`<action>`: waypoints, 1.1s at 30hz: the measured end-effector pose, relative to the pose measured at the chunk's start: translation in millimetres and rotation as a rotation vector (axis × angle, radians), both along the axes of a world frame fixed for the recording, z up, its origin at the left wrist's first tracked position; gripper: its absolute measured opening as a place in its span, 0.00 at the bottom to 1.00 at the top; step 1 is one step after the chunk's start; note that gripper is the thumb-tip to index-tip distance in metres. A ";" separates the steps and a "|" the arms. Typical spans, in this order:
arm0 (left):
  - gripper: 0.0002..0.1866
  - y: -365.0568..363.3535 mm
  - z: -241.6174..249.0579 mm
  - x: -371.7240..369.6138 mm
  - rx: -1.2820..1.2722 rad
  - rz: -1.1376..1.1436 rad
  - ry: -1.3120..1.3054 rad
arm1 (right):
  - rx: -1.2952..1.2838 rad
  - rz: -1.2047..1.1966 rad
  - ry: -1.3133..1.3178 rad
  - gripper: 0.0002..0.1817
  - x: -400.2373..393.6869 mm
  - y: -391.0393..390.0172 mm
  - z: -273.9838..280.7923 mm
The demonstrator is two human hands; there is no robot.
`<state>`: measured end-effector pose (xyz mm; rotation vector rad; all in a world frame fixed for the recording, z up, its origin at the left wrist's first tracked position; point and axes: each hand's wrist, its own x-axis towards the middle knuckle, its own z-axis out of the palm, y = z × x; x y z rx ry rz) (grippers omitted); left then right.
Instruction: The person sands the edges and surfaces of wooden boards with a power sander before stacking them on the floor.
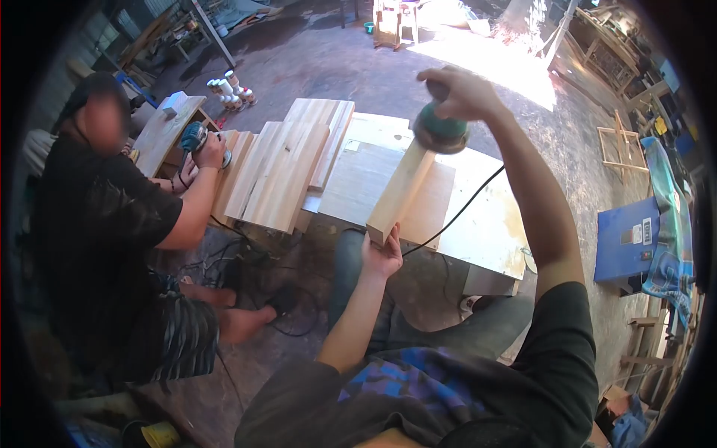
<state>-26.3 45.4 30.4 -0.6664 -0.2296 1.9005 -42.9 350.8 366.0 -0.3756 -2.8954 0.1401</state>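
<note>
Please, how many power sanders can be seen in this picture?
2. The near sander is in the wearer's right grip, at the far end of the wooden block. The other sander is held by the co-worker, at picture left. More may be hidden.

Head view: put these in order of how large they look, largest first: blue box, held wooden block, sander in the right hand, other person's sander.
1. Blue box and held wooden block: too alike to rank.
2. Sander in the right hand.
3. Other person's sander, partly hidden by that person's hand.
</note>
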 end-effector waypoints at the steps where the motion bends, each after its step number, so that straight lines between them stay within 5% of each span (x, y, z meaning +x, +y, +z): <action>1: 0.31 -0.9 -1.6 0.6 -0.001 0.006 0.021 | 0.008 0.022 -0.009 0.38 11.6 -25.2 2.4; 5: 0.36 -14.5 -13.7 14.4 -0.062 -0.033 0.186 | -0.018 0.168 -0.024 0.37 55.1 -105.4 12.0; 7: 0.35 -55.3 -72.6 23.7 -0.169 -0.146 0.455 | -0.051 0.252 -0.009 0.36 69.8 -125.6 11.4; 9: 0.33 -56.9 -64.0 30.8 -0.699 0.070 1.011 | -0.084 0.291 -0.039 0.36 82.0 -145.7 16.6; 10: 0.31 -44.2 -14.4 50.4 -1.182 0.384 1.402 | -0.082 0.297 -0.061 0.35 87.8 -155.1 18.2; 12: 0.28 -26.7 60.7 54.1 -1.608 0.803 1.852 | -0.110 0.393 -0.046 0.37 96.4 -167.3 16.9; 13: 0.26 -13.5 89.3 40.9 -1.549 0.855 1.941 | -0.106 0.401 -0.055 0.37 96.5 -175.3 16.4; 17: 0.25 -4.8 47.2 6.8 -1.394 0.384 2.055 | -0.101 0.399 -0.066 0.37 78.3 -166.8 18.7; 20: 0.24 -8.2 47.8 9.4 -1.495 0.302 2.060 | -0.063 0.271 -0.020 0.37 50.4 -124.3 7.1; 28: 0.22 -6.0 53.1 12.0 -1.433 0.414 1.966 | -0.063 -0.165 -0.121 0.44 -27.2 24.6 17.4; 33: 0.24 3.7 44.7 8.8 -1.473 0.601 1.902 | -0.124 -0.442 0.062 0.45 -27.2 96.2 -4.2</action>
